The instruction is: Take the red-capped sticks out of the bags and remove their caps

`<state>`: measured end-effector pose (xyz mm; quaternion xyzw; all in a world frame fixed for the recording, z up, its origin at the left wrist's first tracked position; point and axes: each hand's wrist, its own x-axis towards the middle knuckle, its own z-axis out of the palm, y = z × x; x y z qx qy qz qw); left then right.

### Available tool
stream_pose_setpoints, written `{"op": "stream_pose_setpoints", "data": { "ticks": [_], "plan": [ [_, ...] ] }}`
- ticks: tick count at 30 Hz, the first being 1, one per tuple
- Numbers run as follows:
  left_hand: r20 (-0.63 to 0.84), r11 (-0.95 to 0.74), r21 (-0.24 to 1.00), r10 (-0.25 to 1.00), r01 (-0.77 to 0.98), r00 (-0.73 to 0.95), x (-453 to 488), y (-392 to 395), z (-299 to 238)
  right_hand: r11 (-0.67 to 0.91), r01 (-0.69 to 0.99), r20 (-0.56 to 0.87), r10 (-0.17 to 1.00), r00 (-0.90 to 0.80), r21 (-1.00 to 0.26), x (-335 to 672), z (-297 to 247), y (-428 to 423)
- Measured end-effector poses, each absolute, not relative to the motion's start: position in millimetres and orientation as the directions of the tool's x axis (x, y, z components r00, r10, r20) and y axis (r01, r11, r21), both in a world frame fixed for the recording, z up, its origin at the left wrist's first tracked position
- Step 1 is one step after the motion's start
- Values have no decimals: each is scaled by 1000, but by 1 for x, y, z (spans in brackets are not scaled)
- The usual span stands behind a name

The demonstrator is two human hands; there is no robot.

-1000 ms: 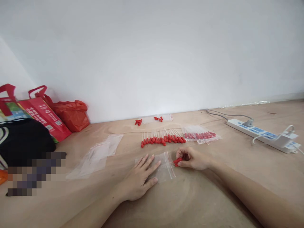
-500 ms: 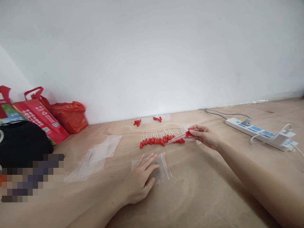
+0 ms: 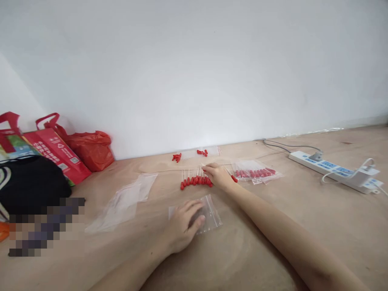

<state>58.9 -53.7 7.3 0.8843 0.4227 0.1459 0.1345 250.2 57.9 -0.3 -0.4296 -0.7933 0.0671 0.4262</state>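
Observation:
A row of thin pale-stemmed droppers with red bulbs point(image 3: 194, 180) lies across the middle of the table. My right hand point(image 3: 216, 176) reaches over the row's right part, fingers closed at the droppers; how many they hold is hidden. One red bulb point(image 3: 234, 178) shows just beyond that hand. Below the row, a clear zip bag point(image 3: 212, 216) lies flat with its seal facing right. My left hand point(image 3: 186, 222) rests on it, fingers bent and thumb apart. To the right lie clear bags holding red-bulbed droppers point(image 3: 262, 173).
Flat clear bags point(image 3: 127, 198) spread out at left. Loose red bulbs point(image 3: 176, 157) lie near the wall, beside another clear bag point(image 3: 214, 151). A white power strip point(image 3: 330, 169) with plugs and cables sits at right. Red bags point(image 3: 91, 149) and a black bag point(image 3: 33, 182) stand at left.
My right hand has put down a bag of droppers at right and moved left over the row. My left hand's fingers have bent more on the zip bag.

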Motion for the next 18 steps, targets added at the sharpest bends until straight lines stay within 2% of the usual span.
{"op": "stream_pose_setpoints", "data": {
  "ticks": [2, 4, 10, 14, 18],
  "plan": [
    [211, -509, 391, 861, 767, 463, 52, -46, 7, 639, 654, 609, 722, -328, -405, 243, -3, 58],
    [215, -438, 418, 899, 796, 382, 45, -39, 9, 651, 675, 600, 707, -374, -347, 241, -4, 56],
    [119, -324, 496, 945, 806, 306, 41, -35, 12, 662, 706, 602, 679, -421, -252, 244, -4, 48],
    [-47, -210, 595, 955, 776, 294, 42, -36, 11, 600, 754, 648, 691, -319, -269, 263, -5, 43],
    [-24, -177, 718, 960, 674, 278, 26, -31, 26, 496, 818, 717, 679, -156, -292, 307, -14, 33]
  ]
}}
